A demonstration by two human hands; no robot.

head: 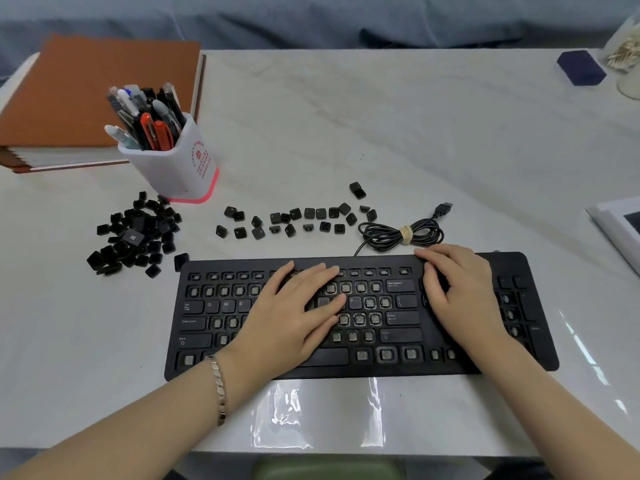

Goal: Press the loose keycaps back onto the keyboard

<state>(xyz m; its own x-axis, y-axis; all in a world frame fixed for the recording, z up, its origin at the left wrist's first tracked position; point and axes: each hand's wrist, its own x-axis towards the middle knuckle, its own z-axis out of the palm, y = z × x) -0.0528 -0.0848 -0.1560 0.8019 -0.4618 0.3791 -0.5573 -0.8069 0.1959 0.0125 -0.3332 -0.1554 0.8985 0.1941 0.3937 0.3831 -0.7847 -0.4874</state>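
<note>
A black keyboard (540,344) lies near the table's front edge, most of its key sockets bare; Tab, Q, W, E, P, Backspace, Enter and a few others carry caps. My left hand (294,313) lies flat over the middle rows, its straight fingers pressing on the keys left of P. My right hand (457,289) rests on the keyboard's upper right, fingers stretched toward the top edge. A heap of loose black keycaps (135,233) lies left of the keyboard. A scattered row of keycaps (298,220) lies behind it.
The keyboard's coiled cable (401,233) with its USB plug lies behind the right half. A white pen cup (176,161) stands behind the heap, beside a brown binder (69,98). A dark blue box (581,67) sits far right; white paper (620,223) lies at the right edge.
</note>
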